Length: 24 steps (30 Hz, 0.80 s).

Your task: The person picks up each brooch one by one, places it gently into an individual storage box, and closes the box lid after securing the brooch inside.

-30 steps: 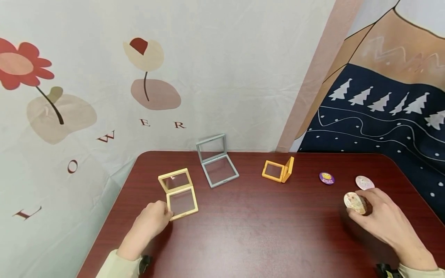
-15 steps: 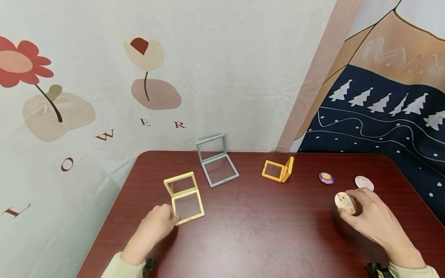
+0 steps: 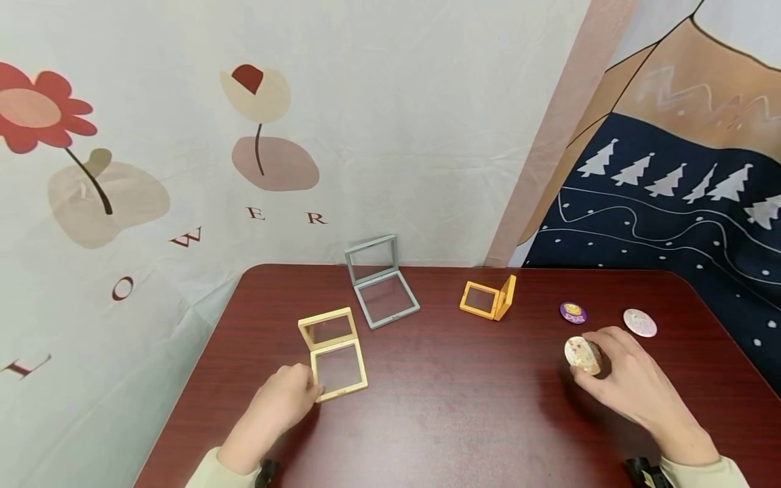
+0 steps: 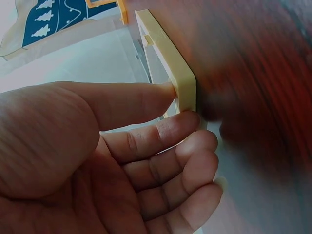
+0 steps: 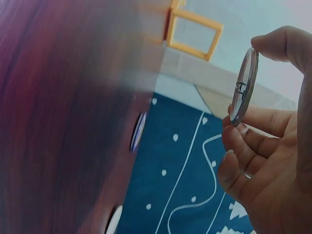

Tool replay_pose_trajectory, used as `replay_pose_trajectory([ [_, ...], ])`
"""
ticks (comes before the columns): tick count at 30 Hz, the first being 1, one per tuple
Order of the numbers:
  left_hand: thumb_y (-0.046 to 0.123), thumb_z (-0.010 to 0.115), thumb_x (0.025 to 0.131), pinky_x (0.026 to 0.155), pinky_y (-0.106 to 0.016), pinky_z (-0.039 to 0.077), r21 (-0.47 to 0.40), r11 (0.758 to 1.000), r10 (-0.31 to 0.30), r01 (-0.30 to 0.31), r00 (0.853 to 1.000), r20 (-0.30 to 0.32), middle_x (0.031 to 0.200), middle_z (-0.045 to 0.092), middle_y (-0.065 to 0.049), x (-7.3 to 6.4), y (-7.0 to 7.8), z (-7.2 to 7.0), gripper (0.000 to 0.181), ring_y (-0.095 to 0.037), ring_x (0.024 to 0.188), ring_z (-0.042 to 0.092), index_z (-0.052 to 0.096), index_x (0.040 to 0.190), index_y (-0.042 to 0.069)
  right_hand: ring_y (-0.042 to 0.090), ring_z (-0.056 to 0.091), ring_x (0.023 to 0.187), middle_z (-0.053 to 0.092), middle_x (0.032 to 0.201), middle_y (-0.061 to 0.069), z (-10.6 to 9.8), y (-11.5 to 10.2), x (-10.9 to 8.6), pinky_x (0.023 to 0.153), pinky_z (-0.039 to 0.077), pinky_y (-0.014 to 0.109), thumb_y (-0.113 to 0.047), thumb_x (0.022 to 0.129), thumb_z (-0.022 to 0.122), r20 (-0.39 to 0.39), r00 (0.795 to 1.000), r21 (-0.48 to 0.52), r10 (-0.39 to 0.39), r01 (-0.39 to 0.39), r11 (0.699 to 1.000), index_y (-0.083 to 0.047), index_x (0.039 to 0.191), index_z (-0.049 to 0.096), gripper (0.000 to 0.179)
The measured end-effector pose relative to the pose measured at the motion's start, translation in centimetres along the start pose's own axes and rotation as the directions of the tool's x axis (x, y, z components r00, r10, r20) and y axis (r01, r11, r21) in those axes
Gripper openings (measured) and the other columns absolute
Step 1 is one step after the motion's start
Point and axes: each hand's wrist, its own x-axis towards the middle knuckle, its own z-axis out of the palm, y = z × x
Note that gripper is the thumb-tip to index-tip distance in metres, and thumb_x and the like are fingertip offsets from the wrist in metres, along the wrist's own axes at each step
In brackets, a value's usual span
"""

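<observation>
My left hand pinches the near left corner of a pale yellow hinged display frame between thumb and index finger. The frame stands unfolded, its clear film panes showing, and in the left wrist view the thumb presses on its edge. My right hand holds a round pin badge by its rim, tilted above the table. Its cream printed face shows in the head view; the right wrist view shows the pin clasp on its back. A purple badge and a pale pink badge lie beyond that hand.
A grey-blue hinged frame stands unfolded at the table's back edge, behind the yellow one. Farther right is a small orange hinged frame, also unfolded. The dark red table meets a printed cloth backdrop.
My left hand has moved right and slightly nearer, bringing the yellow frame along. My right hand has carried its badge left, uncovering the pink badge. The other frames stay put.
</observation>
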Motion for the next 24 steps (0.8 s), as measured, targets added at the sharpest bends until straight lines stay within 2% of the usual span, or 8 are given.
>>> replay_pose_trajectory([
  [10,0.017,0.077,0.095,0.055,-0.034,0.039,-0.024,0.999,0.022,-0.022,0.999,0.032,0.062,0.049,0.001,-0.2,1.0,0.5,0.034,-0.016,0.057,0.045,0.057,0.068,0.015,0.020,0.055,0.097,0.065,0.106,0.003,1.4,-2.3,0.9,0.082,0.039,0.025,-0.019,0.064,0.088,0.036,0.998,0.031,-0.043,0.042,0.999,-0.008,0.109,0.070,0.049],
  [18,0.016,0.078,0.093,0.054,-0.034,0.037,-0.010,0.998,0.066,-0.066,0.998,-0.012,0.059,0.043,0.003,-0.3,1.3,0.9,0.040,-0.016,0.056,0.042,0.052,0.063,0.016,0.017,0.058,0.097,0.063,0.106,-0.002,2.5,-4.3,1.6,0.083,0.042,0.029,-0.021,0.066,0.088,0.068,0.993,0.056,-0.092,0.088,0.995,-0.009,0.108,0.072,0.047],
  [24,0.017,0.078,0.093,0.055,-0.034,0.038,-0.015,0.997,0.080,-0.080,0.997,-0.012,0.060,0.044,0.003,-0.4,1.5,1.1,0.039,-0.015,0.057,0.043,0.052,0.064,0.016,0.014,0.058,0.098,0.062,0.107,-0.005,3.3,-6.1,2.3,0.080,0.049,0.035,-0.025,0.068,0.087,0.096,0.987,0.061,-0.128,0.123,0.991,-0.009,0.109,0.072,0.047],
])
